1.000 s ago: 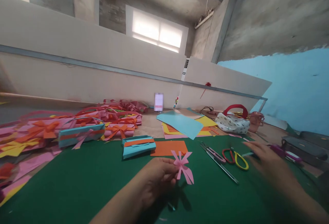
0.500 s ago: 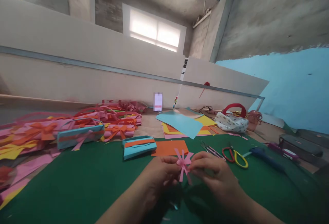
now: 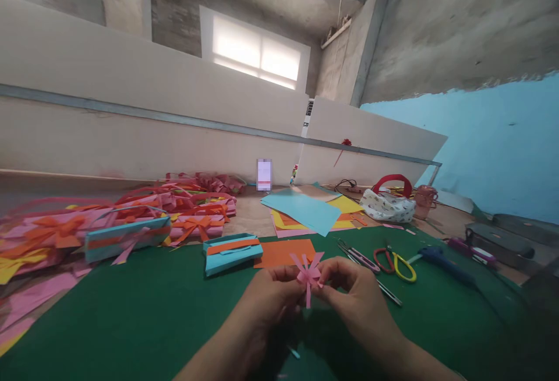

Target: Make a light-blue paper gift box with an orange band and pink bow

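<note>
A small pink paper bow (image 3: 308, 275) is held up above the green mat (image 3: 131, 311), pinched from both sides. My left hand (image 3: 271, 296) grips its left side with closed fingers. On the bow's right side, my right hand (image 3: 349, 290) pinches it too. Just beyond the hands lie an orange paper sheet (image 3: 285, 252) and a blue paper box with an orange band (image 3: 231, 251).
Red-and-yellow scissors (image 3: 395, 261), tweezers-like tools (image 3: 364, 258) and a blue tool (image 3: 445, 258) lie at right. Piles of pink, orange and blue paper boxes with bows (image 3: 109, 223) fill the left. Stacked coloured sheets (image 3: 305, 211), a patterned pouch (image 3: 386, 203) and a cup (image 3: 424, 197) sit further back.
My right hand came back from the tools at the right and closed on the pink bow. The bow now sits between both hands, slightly higher.
</note>
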Demonstrator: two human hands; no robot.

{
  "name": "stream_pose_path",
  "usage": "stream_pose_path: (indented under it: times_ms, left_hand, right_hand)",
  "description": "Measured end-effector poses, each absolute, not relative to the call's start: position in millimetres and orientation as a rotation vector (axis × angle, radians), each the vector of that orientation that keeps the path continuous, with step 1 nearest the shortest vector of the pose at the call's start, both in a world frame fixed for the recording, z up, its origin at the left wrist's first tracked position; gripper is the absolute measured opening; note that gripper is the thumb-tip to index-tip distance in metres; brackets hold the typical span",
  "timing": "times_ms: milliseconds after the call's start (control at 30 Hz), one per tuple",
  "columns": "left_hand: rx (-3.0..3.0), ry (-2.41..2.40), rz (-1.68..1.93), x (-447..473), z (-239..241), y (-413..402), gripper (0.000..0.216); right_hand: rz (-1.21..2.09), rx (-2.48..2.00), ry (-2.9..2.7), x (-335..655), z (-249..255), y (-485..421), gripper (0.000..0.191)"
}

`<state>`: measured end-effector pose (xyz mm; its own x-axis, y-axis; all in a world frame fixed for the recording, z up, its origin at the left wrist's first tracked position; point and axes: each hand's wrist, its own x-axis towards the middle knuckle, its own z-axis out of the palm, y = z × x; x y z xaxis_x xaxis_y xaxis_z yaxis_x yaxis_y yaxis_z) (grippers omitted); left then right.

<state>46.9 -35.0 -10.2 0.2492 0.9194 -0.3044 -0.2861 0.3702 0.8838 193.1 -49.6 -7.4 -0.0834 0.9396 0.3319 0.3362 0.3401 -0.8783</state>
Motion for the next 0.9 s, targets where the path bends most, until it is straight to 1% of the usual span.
stream_pose_path:
  times_ms: [100,233,300,433,600,767,900]
  left_hand:
    - [0.742,0.965,0.961,47,-9,-35,0.010]
    - [0.697,0.910,0.996,45,-5,-38,0.007]
    - [0.697,0.905,1.011,45,-5,-39,0.009]
    - [0.746,0.924,1.019,46,-9,-37,0.014]
    - [0.769,0.946,1.007,47,-12,-36,0.016]
    - [0.813,0.986,1.037,47,-13,-36,0.017]
    - [0.859,0.984,1.115,49,-15,-36,0.020]
  right_hand:
    - [0.822,-1.091,-1.634,196,-7,-49,0.004]
    - [0.756,-0.991,-1.746,204,-5,-50,0.015]
    - [0.717,-0.993,-1.799,206,-4,-49,0.017]
    - [0.668,-1.006,-1.818,205,-2,-48,0.014]
    - [0.585,-1.112,-1.746,198,0,-49,0.004]
    - [0.638,-1.189,-1.702,197,-2,-50,0.005]
    - [0.776,-1.216,-1.591,195,-2,-48,0.028]
